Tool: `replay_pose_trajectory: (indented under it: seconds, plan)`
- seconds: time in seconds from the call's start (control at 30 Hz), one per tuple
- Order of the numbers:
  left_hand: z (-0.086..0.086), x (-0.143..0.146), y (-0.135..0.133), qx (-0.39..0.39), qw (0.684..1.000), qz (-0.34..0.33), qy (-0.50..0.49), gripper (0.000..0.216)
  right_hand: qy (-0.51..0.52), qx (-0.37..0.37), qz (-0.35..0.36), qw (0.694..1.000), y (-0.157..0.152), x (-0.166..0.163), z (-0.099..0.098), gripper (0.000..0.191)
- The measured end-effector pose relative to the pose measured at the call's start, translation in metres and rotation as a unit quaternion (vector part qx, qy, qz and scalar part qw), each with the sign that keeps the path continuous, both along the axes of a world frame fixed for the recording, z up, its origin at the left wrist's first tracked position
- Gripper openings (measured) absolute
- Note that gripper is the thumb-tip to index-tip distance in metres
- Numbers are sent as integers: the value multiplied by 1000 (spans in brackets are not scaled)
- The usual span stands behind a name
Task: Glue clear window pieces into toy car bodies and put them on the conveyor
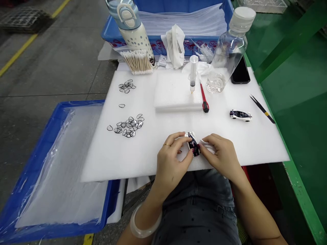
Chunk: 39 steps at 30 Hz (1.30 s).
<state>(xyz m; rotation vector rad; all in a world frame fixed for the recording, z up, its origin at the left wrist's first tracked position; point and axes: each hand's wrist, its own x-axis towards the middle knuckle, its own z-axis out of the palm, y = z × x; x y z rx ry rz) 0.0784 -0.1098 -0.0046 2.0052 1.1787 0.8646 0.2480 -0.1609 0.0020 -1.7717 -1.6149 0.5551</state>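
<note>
My left hand (pixel 176 154) grips a small white and black toy car (pixel 193 144) between thumb and fingers, near the front edge of the white foam sheet (pixel 163 126). On the car's other side, my right hand (pixel 218 151) pinches a white tissue or cloth (pixel 208 145), its thumb tip close to the car body. Part of the tissue is hidden under the fingers. A second toy car (pixel 240 115) lies farther right. Beyond it rest black tweezers (pixel 262 109). Thin black rings (pixel 129 126) lie in a loose pile to the left, with a smaller group (pixel 127 86) farther back.
A syringe (pixel 193 75) stands by a foam block (pixel 176 90), beside a red cutter (pixel 204 98). Behind are cotton swabs (pixel 136 62), a tumbler (pixel 135 32), a clear bottle (pixel 226 51) and a phone (pixel 240 71). A blue tray (pixel 51 127) sits lower left.
</note>
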Motion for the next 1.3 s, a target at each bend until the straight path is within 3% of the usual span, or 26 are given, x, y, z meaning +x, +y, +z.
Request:
replay_pose_trajectory:
  seconds: [0.17,0.23,0.4,0.53,0.67,0.77,0.9,1.03,1.2,1.3]
  plan:
    - [5,-9,18,9,989,-135,57,59,65,56,-15,996,-4,3,-2,12]
    - [3,-9,21,18,983,-174,65,62,65,74,-22,995,-6,3,-3,12]
    - [-9,-5,18,57,992,-103,53,56,2,163,-22,986,-13,0,-9,12]
    - [-10,-4,14,76,991,-91,65,55,-81,250,-10,965,-19,-1,-13,18]
    - [-10,-4,15,74,991,-91,66,52,-188,227,51,954,-21,-8,-16,16]
    - [-11,-4,15,80,990,-93,69,52,-209,196,20,958,-17,-8,-13,17]
    - [-13,-6,14,94,989,-93,63,61,-215,61,-4,975,0,14,9,29]
    - [-12,-11,11,90,995,-52,-13,52,-308,96,-58,945,16,24,31,35]
    - [-10,-18,10,84,990,34,-110,19,-233,67,45,969,11,-25,19,39]
    - [-10,-19,10,76,989,46,-117,15,-188,58,45,980,-2,-27,16,43]
